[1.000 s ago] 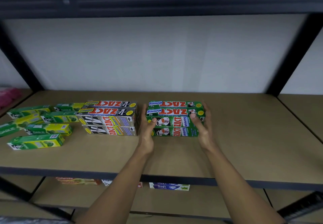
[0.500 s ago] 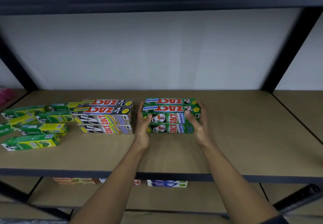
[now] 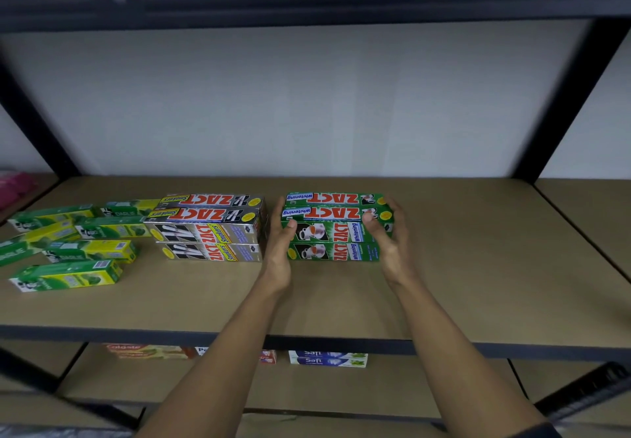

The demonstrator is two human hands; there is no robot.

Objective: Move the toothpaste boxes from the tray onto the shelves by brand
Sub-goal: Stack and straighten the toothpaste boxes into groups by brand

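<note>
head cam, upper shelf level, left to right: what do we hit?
pink item at the far left edge → green-and-yellow Darlie boxes → silver-and-black Zact Smokers box stack → left hand → green Zact Whitening box stack → right hand
</note>
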